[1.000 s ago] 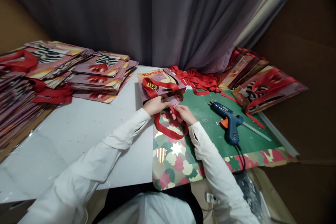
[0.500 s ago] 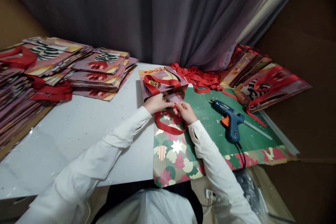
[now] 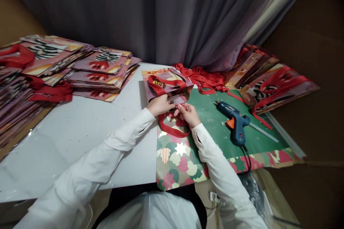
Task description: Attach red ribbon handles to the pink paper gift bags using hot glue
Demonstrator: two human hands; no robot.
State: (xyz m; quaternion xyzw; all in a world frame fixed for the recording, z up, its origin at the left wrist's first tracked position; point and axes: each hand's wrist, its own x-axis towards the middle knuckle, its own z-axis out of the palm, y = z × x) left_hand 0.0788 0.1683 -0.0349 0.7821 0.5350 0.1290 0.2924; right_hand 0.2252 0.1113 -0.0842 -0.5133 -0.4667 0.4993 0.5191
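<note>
1. The red ribbon handle (image 3: 172, 128) could slip or sit crooked on the paper gift bag (image 3: 166, 86) if the fingers shift; the hot glue gun (image 3: 235, 123) lies near the right sleeve.
2. The left hand (image 3: 159, 105) is curled around the bag's open edge, gripping it.
3. The right hand (image 3: 188, 113) pinches the ribbon end at that edge, fingers nearly closed.
4. The bag lies on the table beside the green cutting mat (image 3: 258, 143).
</note>
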